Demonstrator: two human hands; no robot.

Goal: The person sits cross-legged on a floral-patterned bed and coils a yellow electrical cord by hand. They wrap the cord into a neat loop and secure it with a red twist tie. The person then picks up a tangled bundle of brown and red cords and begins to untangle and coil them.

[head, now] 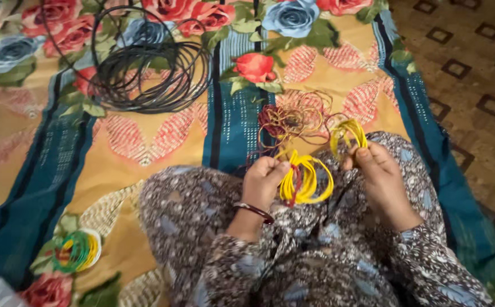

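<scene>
The left hand (263,177) pinches a stack of yellow bangles (307,181) over the lap, their rings standing on edge, the stack's axis running nine to three. The right hand (379,170) grips another yellow bunch (347,134) at one o'clock. Beyond lie loose red-gold bangles (293,118), then black rings (151,71) at eleven o'clock on the floral bedsheet (156,142).

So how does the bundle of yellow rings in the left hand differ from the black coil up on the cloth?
The yellow ring bundle is small, bright and gripped by the left hand. The black wire coil is much wider, dark and lies loose on the floral cloth, untouched. Both are stacks of thin hoops.
</scene>
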